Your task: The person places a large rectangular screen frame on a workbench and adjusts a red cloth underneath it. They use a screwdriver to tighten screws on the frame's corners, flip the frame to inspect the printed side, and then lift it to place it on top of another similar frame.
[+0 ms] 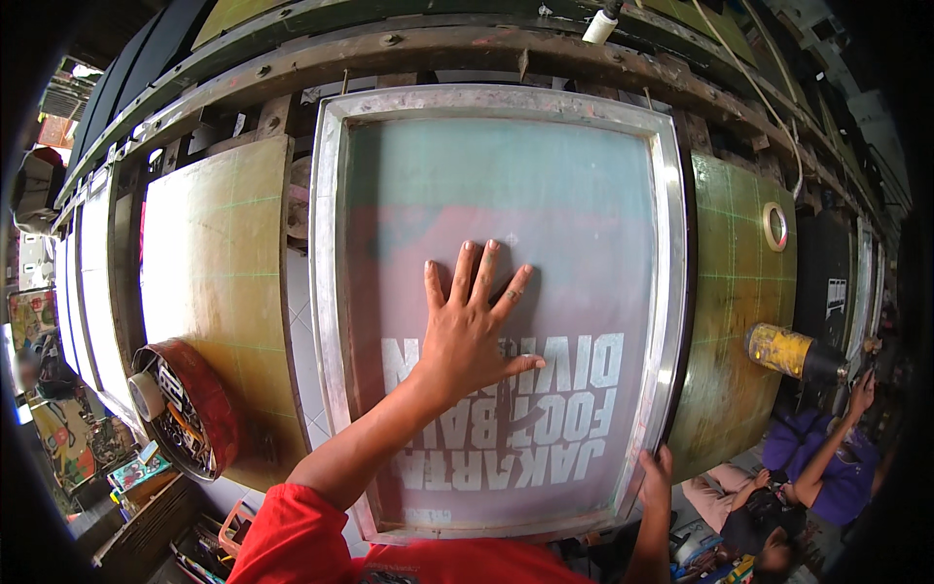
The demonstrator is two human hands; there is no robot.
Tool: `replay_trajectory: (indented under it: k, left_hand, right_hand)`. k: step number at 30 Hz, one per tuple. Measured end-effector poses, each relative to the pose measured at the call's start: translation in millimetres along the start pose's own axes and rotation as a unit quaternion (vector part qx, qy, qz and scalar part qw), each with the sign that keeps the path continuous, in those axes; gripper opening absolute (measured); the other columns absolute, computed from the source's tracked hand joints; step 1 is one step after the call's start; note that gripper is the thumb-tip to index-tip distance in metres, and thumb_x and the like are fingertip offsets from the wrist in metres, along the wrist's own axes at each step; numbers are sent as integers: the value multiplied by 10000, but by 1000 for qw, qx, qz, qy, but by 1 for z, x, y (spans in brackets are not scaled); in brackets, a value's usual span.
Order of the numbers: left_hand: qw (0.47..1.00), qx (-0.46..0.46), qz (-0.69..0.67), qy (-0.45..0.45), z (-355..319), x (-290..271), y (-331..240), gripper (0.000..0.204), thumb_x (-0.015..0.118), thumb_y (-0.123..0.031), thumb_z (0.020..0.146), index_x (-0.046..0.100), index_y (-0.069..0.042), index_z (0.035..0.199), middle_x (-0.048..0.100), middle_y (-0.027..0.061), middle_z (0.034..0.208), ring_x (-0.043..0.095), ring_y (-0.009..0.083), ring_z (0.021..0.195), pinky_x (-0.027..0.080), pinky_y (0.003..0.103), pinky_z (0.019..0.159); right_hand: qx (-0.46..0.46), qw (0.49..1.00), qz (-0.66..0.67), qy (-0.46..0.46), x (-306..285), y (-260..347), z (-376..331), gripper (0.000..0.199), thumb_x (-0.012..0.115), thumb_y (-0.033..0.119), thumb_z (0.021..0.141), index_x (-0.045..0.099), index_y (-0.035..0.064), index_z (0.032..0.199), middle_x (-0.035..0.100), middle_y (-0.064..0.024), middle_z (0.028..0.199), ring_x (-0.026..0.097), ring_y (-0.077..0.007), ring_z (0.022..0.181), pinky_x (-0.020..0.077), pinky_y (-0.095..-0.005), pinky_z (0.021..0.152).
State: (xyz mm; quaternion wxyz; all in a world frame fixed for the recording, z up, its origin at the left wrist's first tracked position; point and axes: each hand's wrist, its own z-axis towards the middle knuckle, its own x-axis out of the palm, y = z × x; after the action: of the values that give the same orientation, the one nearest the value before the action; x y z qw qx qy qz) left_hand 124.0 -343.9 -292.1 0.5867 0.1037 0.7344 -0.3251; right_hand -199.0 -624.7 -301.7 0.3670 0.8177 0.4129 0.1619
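A large silk-screen printing frame [671, 282] with a pale metal rim lies in front of me. Its stretched mesh [584, 224] carries mirrored block lettering in its lower half, and reddish and greenish tones show through. My left hand [462, 336] lies palm down on the middle of the mesh, fingers spread, holding nothing. At the frame's lower right side, my right hand [655, 477] grips the metal edge. Its thumb and a finger show; the rest is hidden.
Yellowish boards [219, 224] with green grid lines flank the frame. A red round tin [216, 404] of small tools sits left. On the right board [720, 370] are a tape roll [775, 227] and a yellow heat gun [778, 350]. Other people [817, 467] sit lower right. A rusty rail [438, 51] runs behind.
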Motion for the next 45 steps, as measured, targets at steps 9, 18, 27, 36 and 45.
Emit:
replay_trajectory:
  k: [9, 18, 27, 36, 45]
  left_hand:
    - [1000, 0, 12, 19, 2, 2, 2, 1021, 586, -779, 612, 312, -228, 1427, 169, 221, 1480, 115, 437, 1369, 126, 699, 1005]
    - [1000, -3, 11, 0, -4, 2, -3, 1007, 592, -766, 621, 324, -215, 1421, 178, 216, 1478, 120, 432, 1369, 137, 693, 1006]
    - [1000, 0, 15, -11, -7, 2, -6, 988, 572, -771, 637, 336, -210, 1415, 182, 224, 1474, 132, 435, 1366, 135, 696, 1007]
    - [1000, 0, 11, -11, -3, 0, -5, 957, 602, -729, 653, 343, -207, 1412, 181, 228, 1474, 132, 440, 1364, 136, 694, 1009]
    - [1000, 0, 13, -7, 0, -1, -3, 939, 585, -729, 668, 345, -209, 1411, 176, 218, 1480, 116, 439, 1368, 127, 691, 1012]
  right_hand:
    - [7, 1000, 23, 15, 4, 5, -1, 391, 614, 63, 821, 502, -14, 1187, 564, -60, 1085, 537, -160, 962, 420, -304, 863]
    - [-2, 998, 18, 55, 0, 8, 1, 387, 624, 73, 823, 496, -11, 1178, 572, -58, 1049, 542, -157, 925, 428, -308, 840]
    - [-4, 998, 40, 47, 0, 4, -1, 387, 626, 77, 824, 494, -1, 1180, 571, -57, 1047, 544, -156, 925, 437, -303, 828]
    - [-13, 999, 14, 26, -2, 1, 0, 376, 627, 86, 827, 505, 3, 1172, 569, -47, 1062, 531, -147, 953, 412, -295, 858]
    - [-32, 999, -7, 14, -6, -7, 3, 362, 625, 85, 828, 519, -9, 1161, 569, -48, 1071, 524, -150, 965, 392, -298, 880]
